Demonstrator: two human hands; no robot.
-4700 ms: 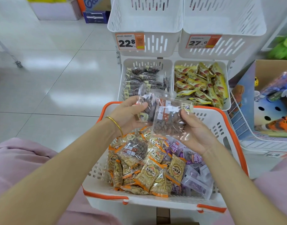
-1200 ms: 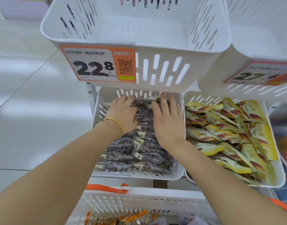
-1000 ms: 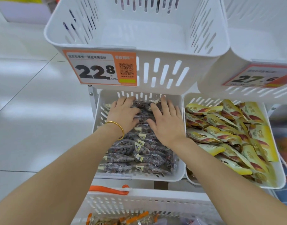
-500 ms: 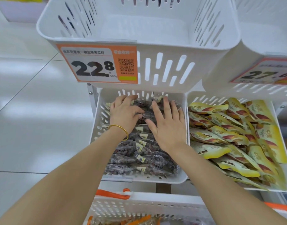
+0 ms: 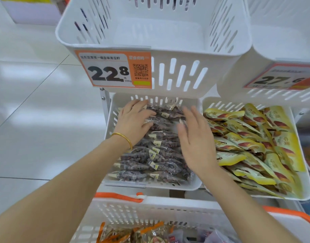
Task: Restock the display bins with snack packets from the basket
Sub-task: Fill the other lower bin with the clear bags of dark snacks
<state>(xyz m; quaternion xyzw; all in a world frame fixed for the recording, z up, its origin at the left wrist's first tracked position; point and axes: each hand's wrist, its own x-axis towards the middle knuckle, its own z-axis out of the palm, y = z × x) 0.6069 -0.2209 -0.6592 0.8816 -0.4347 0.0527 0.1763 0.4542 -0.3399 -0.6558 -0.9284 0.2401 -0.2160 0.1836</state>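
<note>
From my remote seat I take the lower left bin (image 5: pixel 110 130) as my reference. It is filled with dark snack packets (image 5: pixel 156 155) in clear wrap, laid in overlapping rows from its front rim to its back wall. My left hand (image 5: pixel 133 120) lies at the back left of this bin, with the fingers spread wide and flat on the rearmost packets; it holds nothing. A gold bangle (image 5: pixel 123 137) sits on that wrist. My right hand (image 5: pixel 196 137) is over the right half of the bin, fingers straight and close together (this hand is blurred, so I cannot tell if it touches the packets under it). The packets lie between and below both hands.

Just right of the bin stands a second bin (image 5: pixel 307 190) with yellow packets (image 5: pixel 247 141). Directly above the bin hangs an upper bin (image 5: pixel 150 32) with a price tag (image 5: pixel 114 71) reading 22.8. In front of the bin, the basket (image 5: pixel 150 211) with orange trim holds orange-edged packets (image 5: pixel 133 234).
</note>
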